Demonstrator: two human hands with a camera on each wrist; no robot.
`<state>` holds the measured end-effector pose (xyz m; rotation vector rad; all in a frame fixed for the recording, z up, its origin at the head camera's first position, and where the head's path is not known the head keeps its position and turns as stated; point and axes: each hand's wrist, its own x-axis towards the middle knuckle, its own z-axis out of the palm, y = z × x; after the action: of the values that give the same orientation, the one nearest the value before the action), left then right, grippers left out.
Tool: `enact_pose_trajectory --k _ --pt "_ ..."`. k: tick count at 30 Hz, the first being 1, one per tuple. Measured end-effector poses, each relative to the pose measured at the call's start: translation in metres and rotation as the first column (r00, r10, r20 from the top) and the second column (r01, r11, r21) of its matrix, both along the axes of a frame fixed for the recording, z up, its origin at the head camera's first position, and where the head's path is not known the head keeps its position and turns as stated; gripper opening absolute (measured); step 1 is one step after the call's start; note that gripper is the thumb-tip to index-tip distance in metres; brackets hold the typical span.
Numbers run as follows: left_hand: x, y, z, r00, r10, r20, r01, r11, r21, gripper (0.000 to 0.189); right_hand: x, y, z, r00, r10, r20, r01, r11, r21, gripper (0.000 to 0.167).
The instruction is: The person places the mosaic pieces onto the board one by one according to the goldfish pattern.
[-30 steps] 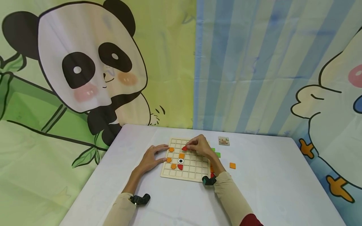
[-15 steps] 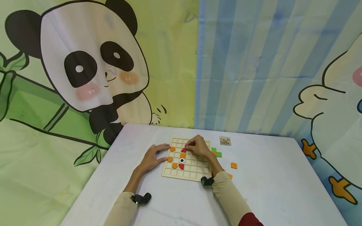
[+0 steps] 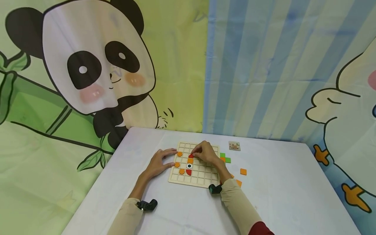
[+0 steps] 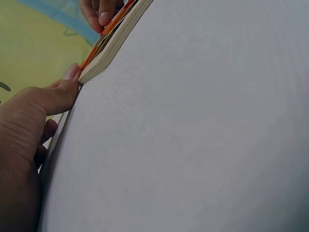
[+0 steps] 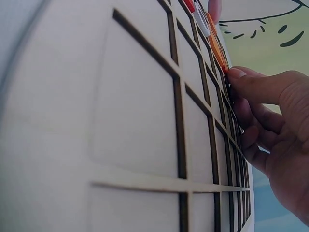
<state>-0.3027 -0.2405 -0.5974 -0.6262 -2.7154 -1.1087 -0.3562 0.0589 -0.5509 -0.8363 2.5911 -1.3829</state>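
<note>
A pale wooden grid board (image 3: 205, 173) lies on the table. My left hand (image 3: 157, 165) rests at its left edge, fingertips and thumb spread apart along the rim; in the left wrist view the thumb (image 4: 72, 72) touches the board's side. My right hand (image 3: 205, 152) pinches a red quarter-round piece (image 3: 191, 156) down on the board, just beyond an orange square (image 3: 190, 160). The fingers partly cover that piece. Nearer me follow a white eye disc (image 3: 189, 166) and another red quarter-round piece (image 3: 189, 172). Several orange discs (image 3: 182, 171) sit in the left columns.
Right of the board lie green squares (image 3: 227, 160) and loose orange squares (image 3: 243, 171), some partly hidden by the right forearm. A small patterned card (image 3: 234, 146) lies near the table's back edge. Printed cloth walls stand behind the table (image 3: 276, 182).
My right hand has brought the red quarter-round piece slightly toward me, down beside the orange square. The left hand stays at the board's edge. The head view has shifted slightly.
</note>
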Motion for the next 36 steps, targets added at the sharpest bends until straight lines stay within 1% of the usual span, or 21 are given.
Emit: enact_pose_trajectory --k 4,7,11,14,19,24,27,31,36 --pt "0.001 0.001 0.001 1.0 0.0 -0.021 -0.001 1.0 -0.007 0.057 0.002 0.0 0.002 1.0 0.001 -0.008 -0.001 1.0 0.003 0.009" --pt "0.001 0.001 0.001 1.0 0.003 -0.014 -0.004 1.0 -0.004 0.057 0.004 0.001 0.006 1.0 0.002 -0.021 -0.002 1.0 0.009 0.009" --pt "-0.001 0.002 0.0 1.0 0.007 0.004 -0.007 1.0 -0.003 0.058 0.01 0.007 0.015 1.0 0.015 -0.026 -0.015 1.0 0.018 0.012" --pt "-0.001 0.002 0.0 1.0 0.003 -0.004 -0.003 1.0 -0.007 0.058 0.014 0.014 0.022 0.999 0.026 -0.033 -0.025 0.999 0.026 0.013" --pt "-0.001 0.002 0.0 1.0 0.014 0.005 -0.014 1.0 -0.013 0.058 0.019 0.033 0.036 0.997 0.044 -0.069 -0.041 0.998 0.04 0.015" --pt "-0.001 0.001 0.0 1.0 0.014 0.012 -0.014 1.0 -0.013 0.058 0.024 0.053 0.047 0.997 0.036 -0.069 -0.033 0.998 0.053 0.018" --pt "-0.003 0.0 -0.001 1.0 0.012 0.013 -0.012 1.0 -0.017 0.058 0.025 0.064 0.049 0.997 0.033 -0.071 -0.028 0.997 0.07 0.019" --pt "-0.004 -0.001 -0.003 1.0 0.012 0.018 -0.012 1.0 -0.014 0.058 0.027 0.079 0.05 0.995 0.016 -0.098 -0.006 0.995 0.1 0.02" --pt "-0.002 0.0 -0.002 1.0 0.012 -0.004 -0.012 1.0 -0.01 0.058 0.031 0.099 0.051 0.995 0.022 -0.1 -0.009 0.993 0.122 0.021"
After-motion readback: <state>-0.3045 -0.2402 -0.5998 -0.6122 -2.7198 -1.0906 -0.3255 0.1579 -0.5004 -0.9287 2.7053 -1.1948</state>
